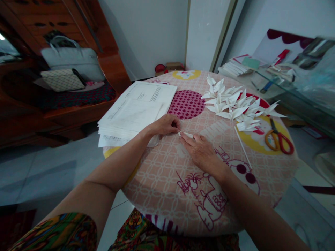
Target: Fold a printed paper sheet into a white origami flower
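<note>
Near the middle of the round table, a small folded strip of white paper (188, 135) lies between my hands. My left hand (166, 124) is closed, thumb and forefinger pinching at the strip's left end. From the right, my right hand (201, 150) holds the strip against the tablecloth, its fingers partly stretched over the paper; its thumb is mostly hidden. A stack of printed white sheets (136, 111) lies to the left, just under my left wrist. Beyond my right hand sits a pile of pointed, folded white paper shapes (232, 101).
The tablecloth (157, 181) is pink and patterned. Scissors (278, 137) with orange and red handles and a thin white stick (243, 148) lie at the right. A cluttered glass shelf (295, 94) stands beside the table. Bags (73, 62) rest on a wooden seat at left.
</note>
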